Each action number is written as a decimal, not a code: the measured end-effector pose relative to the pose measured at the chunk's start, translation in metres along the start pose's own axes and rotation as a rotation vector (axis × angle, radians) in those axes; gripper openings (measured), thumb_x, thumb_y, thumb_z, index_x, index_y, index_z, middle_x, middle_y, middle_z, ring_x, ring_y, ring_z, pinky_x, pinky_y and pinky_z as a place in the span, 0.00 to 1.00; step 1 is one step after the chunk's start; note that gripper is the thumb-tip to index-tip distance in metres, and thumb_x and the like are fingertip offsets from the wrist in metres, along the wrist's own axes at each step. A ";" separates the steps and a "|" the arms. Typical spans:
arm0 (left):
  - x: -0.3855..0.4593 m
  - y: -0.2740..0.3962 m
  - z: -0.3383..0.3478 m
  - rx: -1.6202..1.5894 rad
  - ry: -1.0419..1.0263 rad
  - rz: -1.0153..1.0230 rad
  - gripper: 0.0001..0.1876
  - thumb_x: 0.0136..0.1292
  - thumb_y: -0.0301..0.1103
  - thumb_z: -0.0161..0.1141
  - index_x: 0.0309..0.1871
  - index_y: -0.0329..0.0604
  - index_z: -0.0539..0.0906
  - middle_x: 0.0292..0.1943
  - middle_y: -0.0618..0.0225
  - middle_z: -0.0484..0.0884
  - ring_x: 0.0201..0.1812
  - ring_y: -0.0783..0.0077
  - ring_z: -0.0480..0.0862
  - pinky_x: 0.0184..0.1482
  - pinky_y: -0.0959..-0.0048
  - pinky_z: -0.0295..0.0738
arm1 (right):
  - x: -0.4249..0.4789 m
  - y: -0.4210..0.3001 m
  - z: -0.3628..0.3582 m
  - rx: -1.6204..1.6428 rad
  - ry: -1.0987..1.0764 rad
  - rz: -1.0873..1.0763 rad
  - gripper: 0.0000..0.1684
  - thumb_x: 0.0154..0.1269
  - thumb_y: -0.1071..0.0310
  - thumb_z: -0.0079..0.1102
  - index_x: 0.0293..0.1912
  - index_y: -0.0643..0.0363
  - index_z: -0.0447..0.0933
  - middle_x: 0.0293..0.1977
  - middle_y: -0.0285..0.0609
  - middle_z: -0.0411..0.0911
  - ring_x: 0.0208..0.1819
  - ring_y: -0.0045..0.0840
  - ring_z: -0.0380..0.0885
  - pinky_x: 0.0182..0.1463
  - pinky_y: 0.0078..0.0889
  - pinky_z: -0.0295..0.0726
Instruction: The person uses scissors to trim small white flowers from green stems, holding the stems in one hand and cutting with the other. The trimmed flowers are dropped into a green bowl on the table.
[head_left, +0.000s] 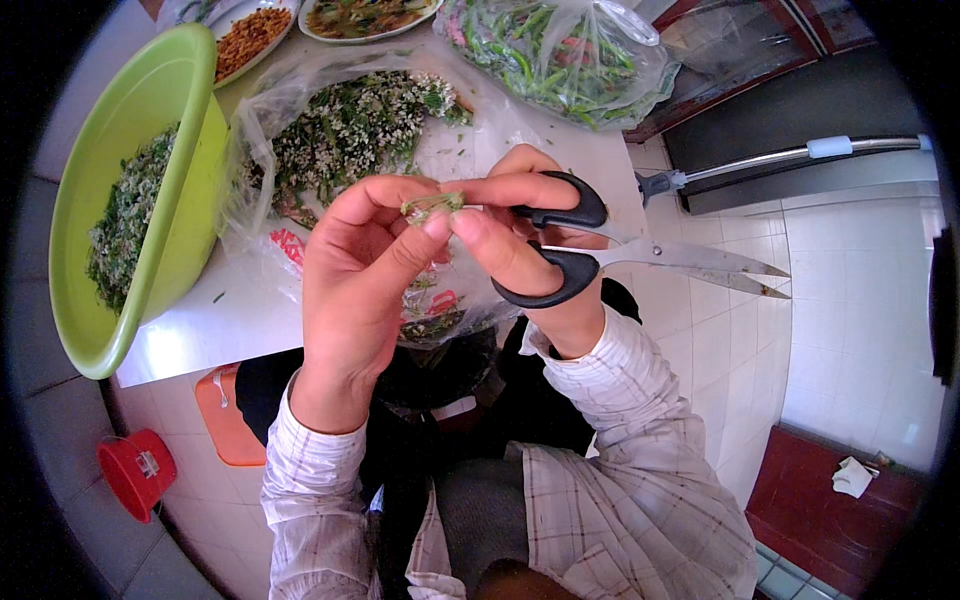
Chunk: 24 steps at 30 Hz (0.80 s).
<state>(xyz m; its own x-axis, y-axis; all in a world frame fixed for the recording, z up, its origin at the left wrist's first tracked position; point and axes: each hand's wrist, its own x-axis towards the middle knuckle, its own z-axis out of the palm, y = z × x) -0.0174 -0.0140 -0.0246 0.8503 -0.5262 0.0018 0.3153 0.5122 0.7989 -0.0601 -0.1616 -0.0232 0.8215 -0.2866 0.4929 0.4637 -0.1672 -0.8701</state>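
Between the fingertips of my left hand (360, 270) is a small green-and-white flower head (435, 204), with thin stalks. The thumb and index finger of my right hand (525, 225) touch the same flower head. A pair of black-handled scissors (660, 253) hangs on those right-hand fingers, which pass through the loops; the blades are slightly apart and point right. Under and beyond my hands, a heap of white-flowered green stems (352, 127) lies on a clear plastic bag (251, 161). At the left, a tilted lime-green basin (176, 225) holds cut flower heads (131, 225).
A bag of green peppers (555, 60) lies at the table's (247, 322) far right. Behind the heap are a dish of reddish-brown food (255, 37) and a plate of cooked food (367, 16). On the floor stand a red bucket (139, 476) and an orange stool (225, 420).
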 end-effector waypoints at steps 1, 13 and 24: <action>0.000 0.000 -0.002 0.019 -0.013 0.002 0.11 0.62 0.21 0.65 0.47 0.35 0.79 0.45 0.67 0.82 0.42 0.78 0.79 0.45 0.78 0.75 | 0.000 0.001 -0.001 -0.001 0.003 -0.009 0.08 0.54 0.70 0.72 0.35 0.60 0.83 0.25 0.33 0.72 0.23 0.13 0.66 0.25 0.18 0.62; 0.003 0.039 -0.005 1.193 -0.105 0.792 0.13 0.46 0.16 0.68 0.38 0.35 0.85 0.39 0.60 0.79 0.38 0.65 0.80 0.39 0.72 0.75 | -0.001 -0.001 -0.006 -0.092 -0.122 -0.006 0.06 0.52 0.73 0.70 0.30 0.60 0.80 0.25 0.34 0.74 0.22 0.14 0.67 0.24 0.18 0.63; 0.004 0.031 -0.011 1.016 -0.167 0.663 0.07 0.58 0.19 0.60 0.40 0.34 0.78 0.41 0.56 0.77 0.41 0.62 0.79 0.45 0.69 0.73 | 0.000 0.002 -0.012 0.112 -0.232 0.120 0.06 0.51 0.74 0.68 0.30 0.63 0.81 0.25 0.37 0.75 0.24 0.15 0.70 0.25 0.18 0.65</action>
<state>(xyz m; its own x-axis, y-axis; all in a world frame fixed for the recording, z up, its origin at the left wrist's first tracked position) 0.0001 0.0073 -0.0062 0.6333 -0.4834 0.6044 -0.6939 -0.0089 0.7200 -0.0635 -0.1735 -0.0246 0.9207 -0.0727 0.3834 0.3818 -0.0358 -0.9236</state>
